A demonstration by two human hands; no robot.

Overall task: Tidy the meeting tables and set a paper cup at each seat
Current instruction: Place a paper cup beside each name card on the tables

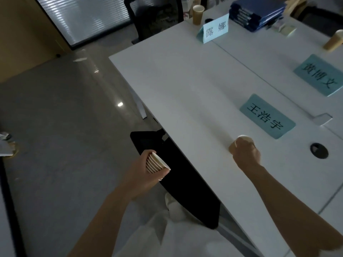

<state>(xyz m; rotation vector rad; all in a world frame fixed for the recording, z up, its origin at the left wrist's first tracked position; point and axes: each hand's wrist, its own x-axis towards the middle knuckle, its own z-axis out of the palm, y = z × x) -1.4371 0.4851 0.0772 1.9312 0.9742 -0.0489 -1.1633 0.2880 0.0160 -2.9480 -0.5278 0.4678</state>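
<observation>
My right hand grips a single brown paper cup low over the white table, just in front of the nearest teal name card. The cup tilts away from me; whether its base touches the table I cannot tell. My left hand holds a nested stack of paper cups off the table edge, above a black chair. Two more cups stand farther off: one by the upright name card, one at the right edge.
A second teal name card lies flat on the far table and an upright card stands at the back. Blue folders are stacked behind it. A round cable hole sits right of my hand. Another black chair stands at the far end.
</observation>
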